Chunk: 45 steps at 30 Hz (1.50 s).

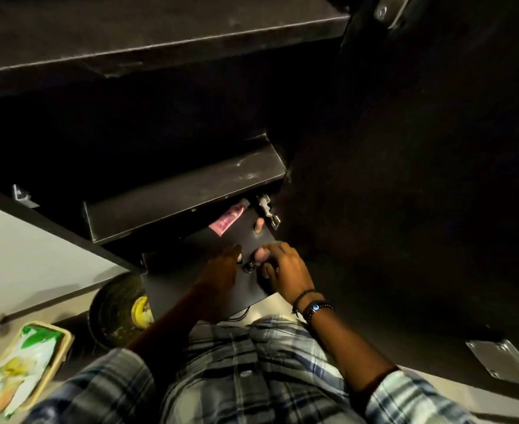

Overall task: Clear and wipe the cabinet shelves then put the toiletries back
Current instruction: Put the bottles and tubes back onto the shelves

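Note:
I look down into a dark cabinet. On its lowest shelf [190,280] lie a pink tube [226,221] at the back, a small pale stick-like item [258,225] near the hinge, and a small dark round-capped item [249,266] between my hands. My left hand [221,270] reaches flat over the shelf, fingers extended, just left of the dark item. My right hand [282,270], wearing bead bracelets on the wrist, curls its fingers around a small pinkish object [259,254] on the shelf.
A higher black shelf [184,197] overhangs the lowest one, and another spans the top. The open cabinet door [420,179] stands at the right with a metal hinge [267,211]. Below left sit a dark bucket [114,307] and a green-and-white packet [19,368] on a tray.

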Tool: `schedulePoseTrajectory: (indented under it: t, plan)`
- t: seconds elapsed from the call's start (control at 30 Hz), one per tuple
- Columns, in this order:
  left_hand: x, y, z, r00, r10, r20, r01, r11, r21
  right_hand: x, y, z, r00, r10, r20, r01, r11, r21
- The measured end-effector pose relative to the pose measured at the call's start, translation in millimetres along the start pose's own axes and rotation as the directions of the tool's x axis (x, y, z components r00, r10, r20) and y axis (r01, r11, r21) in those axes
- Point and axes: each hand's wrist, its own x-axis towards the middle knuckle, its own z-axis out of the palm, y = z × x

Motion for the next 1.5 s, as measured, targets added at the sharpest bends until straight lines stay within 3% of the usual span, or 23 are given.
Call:
schedulePoseTrajectory:
  t: [0.1, 0.43, 0.5, 0.67, 0.9, 1.07, 1.2, 1.37, 1.5]
  plan:
    - [13, 0, 5, 0.999, -0.005, 0.036, 0.004, 1.000, 0.019, 20, 1, 5, 0.997, 0.008, 0.071, -0.003, 0.998, -0.068]
    - [20, -2, 12, 0.996, -0.045, -0.073, 0.058, 0.980, 0.192, 47, 5, 5, 0.984, 0.004, 0.176, 0.030, 0.982, -0.187]
    - [15, -4, 8, 0.995, -0.043, -0.093, 0.060, 0.979, 0.196, 46, 3, -1, 0.987, 0.009, 0.161, 0.017, 0.987, -0.160]
    - [-20, -8, -15, 0.973, -0.019, -0.231, 0.031, 0.998, 0.051, 29, -11, -24, 0.997, -0.075, -0.036, 0.072, 0.994, -0.079]
    - [-100, 1, -82, 0.819, -0.072, -0.569, -0.108, 0.955, -0.275, 4, -73, -71, 0.953, -0.139, -0.269, 0.192, 0.964, 0.182]
    - [-138, 7, -129, 0.628, -0.109, -0.771, -0.168, 0.948, -0.270, 5, -134, -90, 0.902, -0.212, -0.377, 0.342, 0.883, 0.322]
    - [-146, 2, -159, 0.577, -0.180, -0.797, -0.153, 0.935, -0.321, 17, -175, -91, 0.861, -0.308, -0.404, 0.451, 0.829, 0.331]
    - [-129, -7, -183, 0.547, -0.250, -0.799, 0.065, 0.964, -0.258, 34, -204, -85, 0.841, -0.350, -0.413, 0.499, 0.795, 0.344]
    - [-111, -2, -198, 0.585, -0.317, -0.746, 0.242, 0.947, -0.213, 53, -217, -80, 0.850, -0.358, -0.387, 0.481, 0.827, 0.292]
